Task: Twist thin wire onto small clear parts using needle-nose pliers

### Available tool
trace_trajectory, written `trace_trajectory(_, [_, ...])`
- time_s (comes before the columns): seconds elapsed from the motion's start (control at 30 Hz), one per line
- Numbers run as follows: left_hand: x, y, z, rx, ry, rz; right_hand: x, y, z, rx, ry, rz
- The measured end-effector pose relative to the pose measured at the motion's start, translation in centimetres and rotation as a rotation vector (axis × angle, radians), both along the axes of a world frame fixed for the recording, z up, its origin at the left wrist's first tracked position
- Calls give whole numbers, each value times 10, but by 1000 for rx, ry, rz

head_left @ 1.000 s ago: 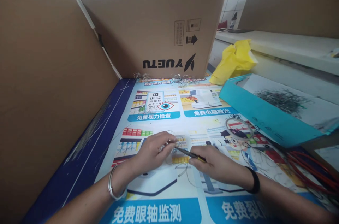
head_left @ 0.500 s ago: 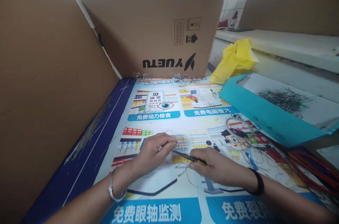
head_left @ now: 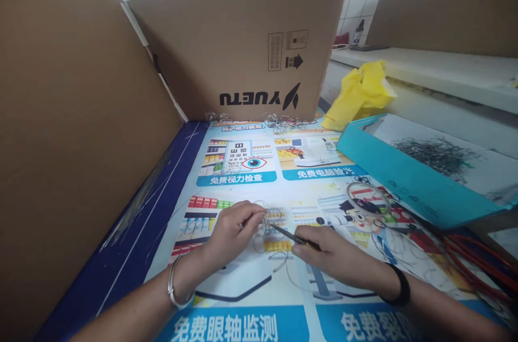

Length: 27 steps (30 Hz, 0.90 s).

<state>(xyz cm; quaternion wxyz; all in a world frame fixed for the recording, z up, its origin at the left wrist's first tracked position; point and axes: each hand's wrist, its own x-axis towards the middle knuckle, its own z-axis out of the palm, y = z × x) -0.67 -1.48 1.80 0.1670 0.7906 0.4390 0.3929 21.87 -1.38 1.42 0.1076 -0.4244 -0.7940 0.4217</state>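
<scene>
My left hand [head_left: 238, 231], with a silver bangle at its wrist, is closed in a pinch near the middle of the printed sheet; thin wire [head_left: 272, 217] loops out at its fingertips. My right hand [head_left: 324, 247], wearing a black wristband, is wrapped round slim pliers [head_left: 288, 234]. The dark tip of the pliers points left, a little to the right of my left fingertips and beside the wire. A loose curved piece of wire [head_left: 280, 264] lies on the sheet just below the tool.
Cardboard panels [head_left: 238, 50] stand at the left and back, with wire scraps along the back one's foot. To the right are a blue box [head_left: 404, 185] holding many short wires, a yellow bag [head_left: 358, 96], a wire coil [head_left: 366, 199] and red cables [head_left: 481, 266].
My right hand and the pliers have shifted slightly right, so the tip is farther from my left fingertips. My left hand has moved slightly left.
</scene>
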Motion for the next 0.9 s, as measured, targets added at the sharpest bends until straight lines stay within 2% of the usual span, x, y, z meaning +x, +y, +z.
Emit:
trace_trajectory(0.17, [1,-2,-5,32,0,-12,-5,-4,-5,0,63,-64])
trace_trajectory(0.63, [5,-4,-7,70,-14,-40,-7,-5,-11,-64,142,-82])
trace_trajectory(0.9, [5,-4,-8,90,-13,-25,-10,-7,-3,-265,236,-108])
